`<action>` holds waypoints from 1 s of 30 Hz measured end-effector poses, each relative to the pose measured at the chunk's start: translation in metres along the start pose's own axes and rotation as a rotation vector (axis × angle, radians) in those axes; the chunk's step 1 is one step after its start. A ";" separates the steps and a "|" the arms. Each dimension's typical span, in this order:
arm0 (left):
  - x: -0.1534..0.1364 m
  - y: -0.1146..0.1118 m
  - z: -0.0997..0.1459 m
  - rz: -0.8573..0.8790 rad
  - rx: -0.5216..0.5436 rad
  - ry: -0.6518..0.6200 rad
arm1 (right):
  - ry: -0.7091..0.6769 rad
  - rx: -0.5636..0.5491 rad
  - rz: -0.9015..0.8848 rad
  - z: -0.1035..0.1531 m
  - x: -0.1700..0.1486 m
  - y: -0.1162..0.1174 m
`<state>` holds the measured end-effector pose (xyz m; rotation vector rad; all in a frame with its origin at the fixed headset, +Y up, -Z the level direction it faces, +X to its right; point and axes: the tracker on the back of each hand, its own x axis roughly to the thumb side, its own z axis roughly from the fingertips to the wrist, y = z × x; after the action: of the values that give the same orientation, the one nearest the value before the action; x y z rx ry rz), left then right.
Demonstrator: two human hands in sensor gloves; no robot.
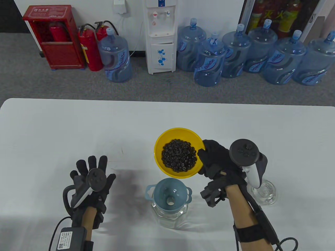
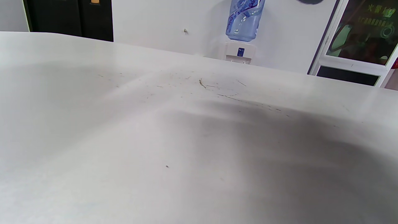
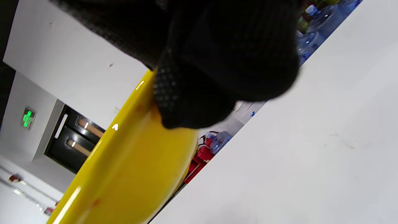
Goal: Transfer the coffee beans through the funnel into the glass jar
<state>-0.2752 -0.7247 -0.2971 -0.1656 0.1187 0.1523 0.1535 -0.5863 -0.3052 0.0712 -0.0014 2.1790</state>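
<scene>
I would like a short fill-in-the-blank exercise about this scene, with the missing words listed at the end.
1. The right hand grips the rim of the ____ bowl.
2. The bowl holds coffee ____.
3. The blue funnel sits in the mouth of the glass ____.
4. The left hand holds ____, its fingers spread above the table.

Missing words: yellow; beans; jar; nothing
</scene>
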 end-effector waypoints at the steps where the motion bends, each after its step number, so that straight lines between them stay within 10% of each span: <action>1: 0.000 0.000 0.000 0.000 -0.002 0.000 | -0.009 0.011 0.010 0.004 0.002 -0.001; 30: 0.000 -0.001 0.001 0.008 0.002 0.001 | -0.222 -0.051 0.188 0.039 0.014 0.016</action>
<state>-0.2746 -0.7256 -0.2965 -0.1632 0.1202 0.1596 0.1345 -0.5855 -0.2655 0.2943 -0.1965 2.3458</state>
